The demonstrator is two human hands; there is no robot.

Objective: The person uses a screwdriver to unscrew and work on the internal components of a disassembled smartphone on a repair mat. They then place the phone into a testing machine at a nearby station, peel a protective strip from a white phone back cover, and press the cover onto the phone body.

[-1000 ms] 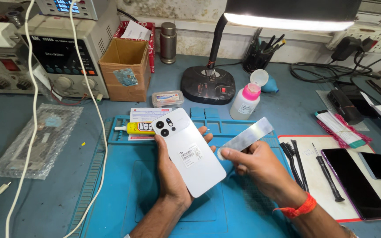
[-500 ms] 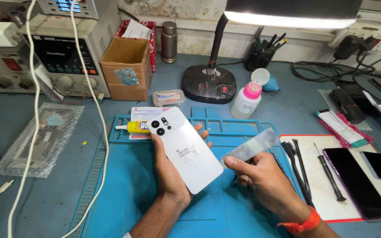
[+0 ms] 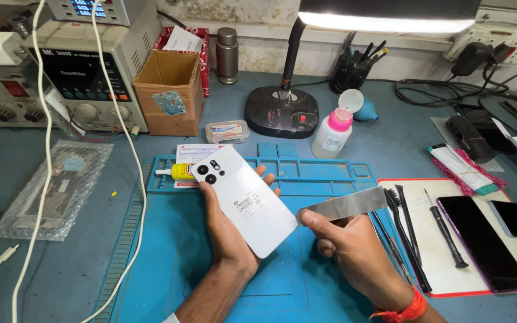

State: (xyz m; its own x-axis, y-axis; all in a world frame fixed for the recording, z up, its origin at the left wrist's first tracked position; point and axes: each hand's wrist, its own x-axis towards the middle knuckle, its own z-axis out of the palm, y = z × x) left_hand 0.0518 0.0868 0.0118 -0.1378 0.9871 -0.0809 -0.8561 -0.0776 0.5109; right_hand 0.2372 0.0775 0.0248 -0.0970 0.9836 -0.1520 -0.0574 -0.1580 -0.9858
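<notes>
The left hand [image 3: 225,230] holds a white phone [image 3: 240,200] from below, back side up, over the blue mat [image 3: 169,263]. The phone is shiny and flat, with round black camera eyes in its top corner and a small sticker in the middle. The right hand [image 3: 354,254] pinches a thin grey metal strip [image 3: 345,205], whose end sits just beside the phone's right edge.

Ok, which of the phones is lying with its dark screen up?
The black phone on the white mat at right; the white phone in the left hand shows its back.
</notes>
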